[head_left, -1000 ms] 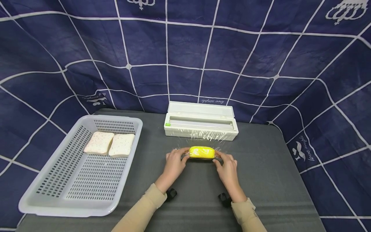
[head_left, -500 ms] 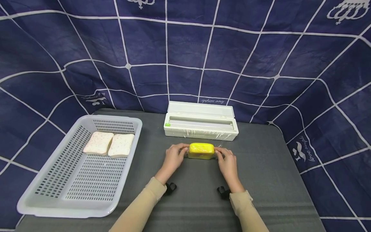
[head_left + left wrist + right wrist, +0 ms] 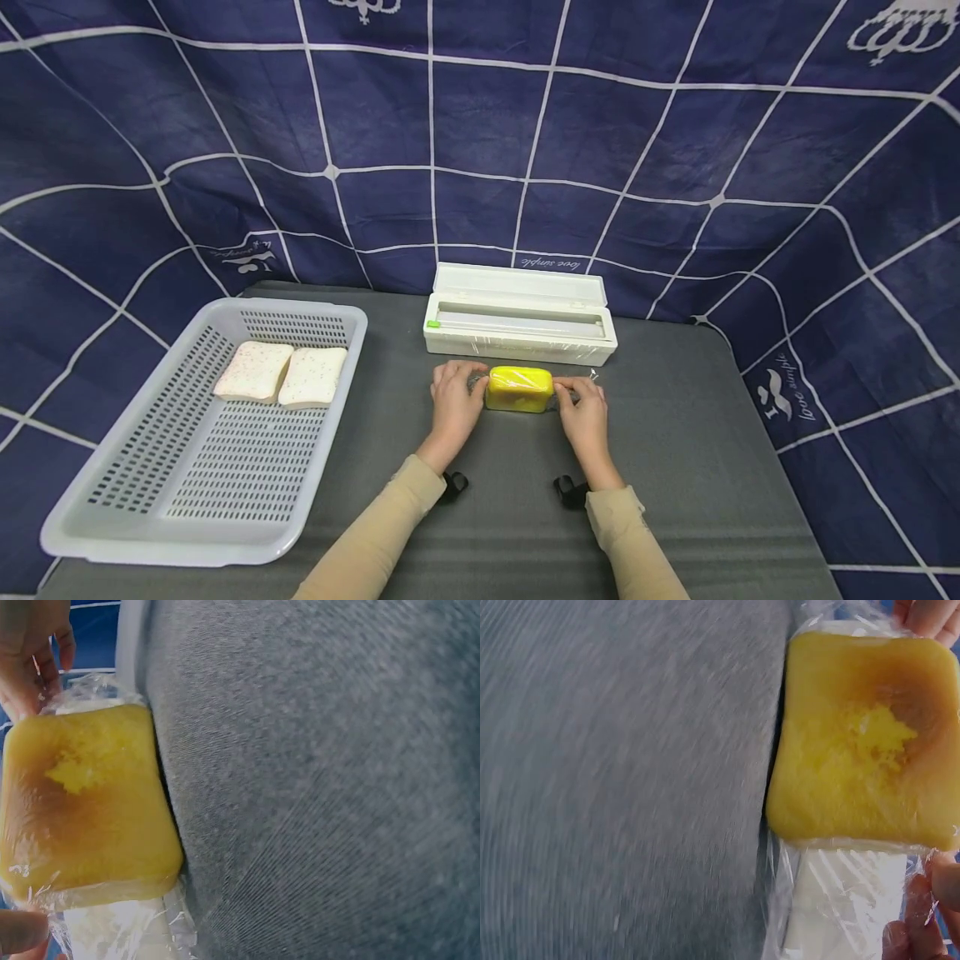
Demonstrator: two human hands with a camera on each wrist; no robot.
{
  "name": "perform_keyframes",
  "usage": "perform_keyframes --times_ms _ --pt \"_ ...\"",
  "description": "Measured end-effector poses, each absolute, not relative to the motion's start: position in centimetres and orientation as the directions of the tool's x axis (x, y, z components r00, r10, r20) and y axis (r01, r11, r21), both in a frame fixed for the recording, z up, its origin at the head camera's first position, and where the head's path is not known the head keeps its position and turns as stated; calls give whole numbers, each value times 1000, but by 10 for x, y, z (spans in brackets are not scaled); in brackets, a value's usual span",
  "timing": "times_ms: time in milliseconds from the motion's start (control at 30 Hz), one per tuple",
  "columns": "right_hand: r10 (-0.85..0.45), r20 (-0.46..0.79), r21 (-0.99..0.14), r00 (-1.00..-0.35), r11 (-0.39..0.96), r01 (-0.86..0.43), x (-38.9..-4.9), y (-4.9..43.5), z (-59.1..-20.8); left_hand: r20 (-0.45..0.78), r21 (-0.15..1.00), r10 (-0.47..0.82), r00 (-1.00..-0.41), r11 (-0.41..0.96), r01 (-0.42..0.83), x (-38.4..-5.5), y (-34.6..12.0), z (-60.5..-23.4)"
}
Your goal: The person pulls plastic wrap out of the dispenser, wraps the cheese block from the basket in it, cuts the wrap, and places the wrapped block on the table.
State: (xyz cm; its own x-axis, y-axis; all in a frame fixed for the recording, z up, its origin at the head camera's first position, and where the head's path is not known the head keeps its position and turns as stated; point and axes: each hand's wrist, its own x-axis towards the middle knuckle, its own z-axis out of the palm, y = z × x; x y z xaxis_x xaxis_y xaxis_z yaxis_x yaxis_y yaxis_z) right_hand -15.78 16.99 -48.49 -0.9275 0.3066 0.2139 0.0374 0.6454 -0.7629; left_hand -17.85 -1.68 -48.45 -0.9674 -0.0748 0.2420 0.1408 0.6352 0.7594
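A yellow bread piece (image 3: 519,388) with a browned patch stands on edge on the grey table, clear plastic wrap around it. My left hand (image 3: 455,403) is at its left end, thumb and fingers pinching the wrap there. At the other end my right hand (image 3: 583,418) pinches the wrap too. In the left wrist view the browned face of the bread (image 3: 90,810) shows, with loose wrap (image 3: 120,930) sticking out beside it. Wrap (image 3: 847,900) also crosses the right fingers (image 3: 922,922) in the right wrist view. The bread's far side is hidden.
Just behind the bread stands a white plastic wrap dispenser (image 3: 517,344), its lid (image 3: 521,285) raised and a green slider (image 3: 432,323) at its left. A grey perforated basket (image 3: 315,500) at the left holds two white speckled bread slices (image 3: 255,371). Blue gridded cloth (image 3: 480,125) hangs behind.
The bread has tipped up, so its browned face now shows toward me. Both hands turned with it and moved slightly away from me. Loose wrap in front of the dispenser has shrunk.
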Motion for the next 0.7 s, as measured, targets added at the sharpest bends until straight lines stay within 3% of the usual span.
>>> perform_keyframes --times_ms 200,433,700 --pt "378 237 -807 -895 589 35 -161 167 -486 327 701 -58 -943 684 201 -177 -15 -484" --pt "279 444 -667 -852 737 -106 -159 166 -493 346 717 -32 -938 654 242 -172 -13 -487" --pt "204 423 -646 -883 751 -136 -156 163 -498 234 756 -15 -972 632 173 -171 -12 -487"
